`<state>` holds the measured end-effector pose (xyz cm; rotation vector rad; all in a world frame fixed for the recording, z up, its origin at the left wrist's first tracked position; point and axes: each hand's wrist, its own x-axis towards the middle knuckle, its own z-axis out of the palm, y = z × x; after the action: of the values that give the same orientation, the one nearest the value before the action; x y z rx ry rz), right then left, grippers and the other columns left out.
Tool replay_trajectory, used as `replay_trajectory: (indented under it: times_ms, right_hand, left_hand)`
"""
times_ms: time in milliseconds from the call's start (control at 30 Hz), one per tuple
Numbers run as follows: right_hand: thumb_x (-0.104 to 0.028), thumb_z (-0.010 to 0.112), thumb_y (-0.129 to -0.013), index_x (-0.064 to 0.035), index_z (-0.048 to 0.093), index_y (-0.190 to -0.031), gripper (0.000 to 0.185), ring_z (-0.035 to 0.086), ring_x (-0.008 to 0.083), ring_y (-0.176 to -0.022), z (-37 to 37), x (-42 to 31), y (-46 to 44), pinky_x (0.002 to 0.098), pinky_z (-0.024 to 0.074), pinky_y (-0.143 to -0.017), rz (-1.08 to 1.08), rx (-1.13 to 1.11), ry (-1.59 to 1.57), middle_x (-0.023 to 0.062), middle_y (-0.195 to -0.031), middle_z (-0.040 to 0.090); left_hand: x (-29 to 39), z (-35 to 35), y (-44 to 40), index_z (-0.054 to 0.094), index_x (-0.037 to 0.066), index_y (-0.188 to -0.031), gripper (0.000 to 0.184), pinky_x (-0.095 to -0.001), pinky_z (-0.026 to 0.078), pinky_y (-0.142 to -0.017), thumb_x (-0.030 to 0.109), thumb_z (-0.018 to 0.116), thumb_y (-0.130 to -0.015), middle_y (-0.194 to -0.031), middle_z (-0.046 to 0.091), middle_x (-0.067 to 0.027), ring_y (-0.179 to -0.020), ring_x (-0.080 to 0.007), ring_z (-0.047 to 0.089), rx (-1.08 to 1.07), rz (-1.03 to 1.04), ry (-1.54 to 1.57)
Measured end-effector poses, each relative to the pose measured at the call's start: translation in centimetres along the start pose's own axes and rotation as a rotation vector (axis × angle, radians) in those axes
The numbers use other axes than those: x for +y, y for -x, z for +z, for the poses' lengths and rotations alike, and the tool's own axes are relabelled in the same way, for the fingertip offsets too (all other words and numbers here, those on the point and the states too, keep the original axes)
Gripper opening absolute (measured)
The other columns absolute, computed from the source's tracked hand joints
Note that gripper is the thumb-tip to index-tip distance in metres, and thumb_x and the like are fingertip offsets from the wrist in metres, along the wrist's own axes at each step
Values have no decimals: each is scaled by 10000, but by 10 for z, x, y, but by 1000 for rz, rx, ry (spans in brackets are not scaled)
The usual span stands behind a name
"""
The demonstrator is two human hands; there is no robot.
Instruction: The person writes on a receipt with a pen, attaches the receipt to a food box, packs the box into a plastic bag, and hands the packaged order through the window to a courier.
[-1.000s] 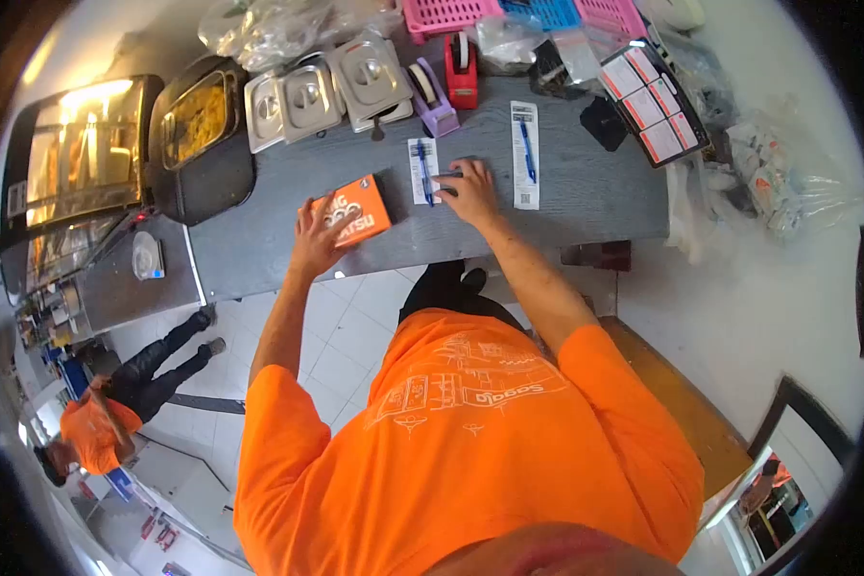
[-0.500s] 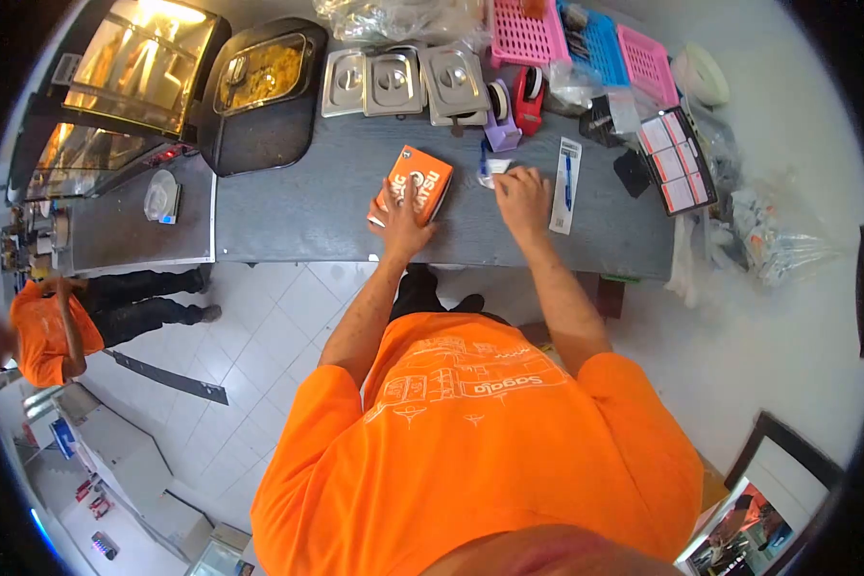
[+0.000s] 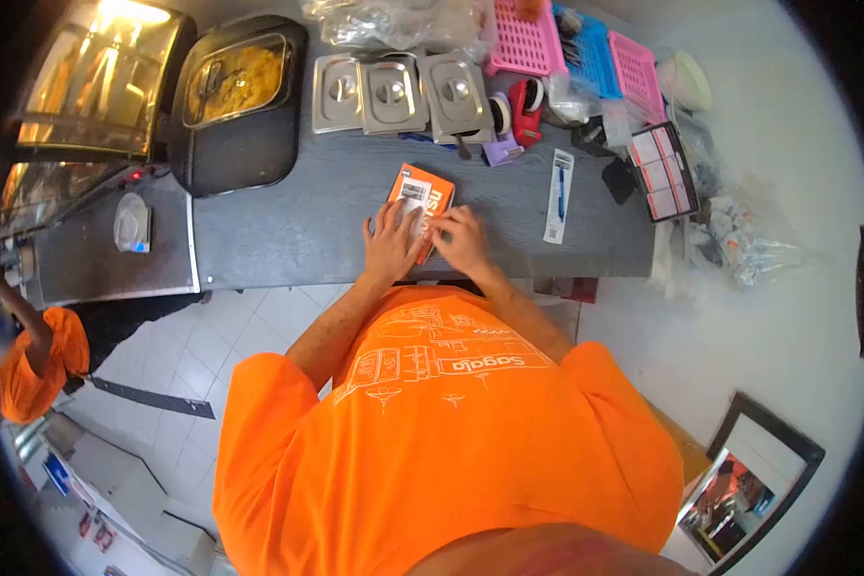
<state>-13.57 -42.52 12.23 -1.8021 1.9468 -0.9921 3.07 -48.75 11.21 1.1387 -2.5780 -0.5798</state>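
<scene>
On the grey counter (image 3: 307, 223), near its front edge: your orange box (image 3: 441, 189) lies lettered face up, askew to that edge, with a printed paper slip (image 3: 415, 191) across the face.
Left hand (image 3: 388, 252): open, fingers spread over the slip and the box; it presses down from above rather than gripping. Good placing, I'd say, as long as the pressure is even enough that neither paper nor box skids.
Right hand (image 3: 463, 242): fingers bent and drawn in at the box's right side, by the slip's edge. Whether they pinch anything is too blurred to tell.
Printed slip: best worked from the middle outwards, I think, with light strokes, so that no crease gets trapped (thin paper shows every wrinkle). Square it to the box's edges before pressing hard; a corner left up could catch.
Orange box: it would likely give if you leaned on it, so spread the force over several fingers.
Blue pens: one (image 3: 562, 195) lies on another slip (image 3: 553, 228), well to the right; the other (image 3: 424, 140) is beside the steel lids (image 3: 391, 93), clear of your fingers.
</scene>
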Motion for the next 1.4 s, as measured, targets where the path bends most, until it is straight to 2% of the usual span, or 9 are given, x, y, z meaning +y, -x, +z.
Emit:
replay_trajectory:
  times_ms: [133,400,633,700,767,967,1100,1167,1400]
  right_hand:
    - [-200,632,-835,-44,696,-947,203,599,285,-793,-63,70,-35,395,466,-737,403,553,-18,133,-839,647]
    - [-247,659,-859,-57,703,-980,230,597,161,-711,-85,159,-98,300,465,-683,927,-62,-614,42,-853,673]
    - [-114,676,-808,-40,704,-837,83,612,182,-799,-65,187,-40,294,486,-737,702,148,-1336,59,-872,657]
    - [-78,675,-767,-26,691,-803,65,619,202,-889,-65,191,-40,322,486,-772,403,188,-192,124,-899,645]
    - [-98,681,-738,-18,700,-829,123,642,230,-837,-56,184,-34,347,495,-745,436,286,84,154,-835,658]
    - [-309,686,-837,-24,713,-784,291,596,128,-499,-9,71,-18,295,467,-479,670,-474,-683,56,-637,649]
    - [-239,690,-780,-28,681,-666,240,608,165,-483,47,53,6,332,492,-485,777,-208,-419,121,-564,629]
    - [-187,689,-802,9,690,-731,208,616,151,-515,44,56,16,320,490,-493,643,-318,-702,109,-618,654]
    - [-419,748,-785,-9,706,-740,415,615,119,-520,78,33,15,267,478,-475,581,-93,-892,49,-644,659]
  left_hand:
    - [-1,0,-4,543,161,-1262,486,-618,193,-1028,404,585,-843,-1390,417,-92,-1322,-284,333,-22,43,-65]
    - [59,-4,-20,555,70,-1209,620,-693,168,-987,433,688,-725,-1504,205,-200,-1359,-455,177,-195,-274,-235]
    - [37,32,-9,576,147,-1184,583,-649,219,-956,363,754,-672,-1498,144,-285,-1358,-458,165,-14,-296,-145]
    - [34,37,-11,587,183,-1171,556,-626,220,-967,343,759,-667,-1501,153,-271,-1356,-444,179,50,-280,-121]
    - [38,33,-11,593,190,-1164,542,-602,225,-971,342,758,-670,-1499,168,-266,-1356,-425,189,8,-316,-155]
    - [34,27,-13,583,216,-1191,523,-624,258,-957,374,729,-714,-1493,197,-254,-1333,-425,245,3,-274,-144]
    - [-11,56,-2,596,191,-1200,563,-572,319,-980,432,734,-711,-1406,348,-289,-1269,-434,369,268,76,-60]
    - [-12,42,-10,607,155,-1163,552,-570,336,-986,392,750,-686,-1388,371,-281,-1260,-439,386,50,-39,-56]
    - [-61,18,-33,548,100,-1115,592,-492,431,-915,211,807,-594,-1303,414,-264,-1181,-444,450,-33,197,257]
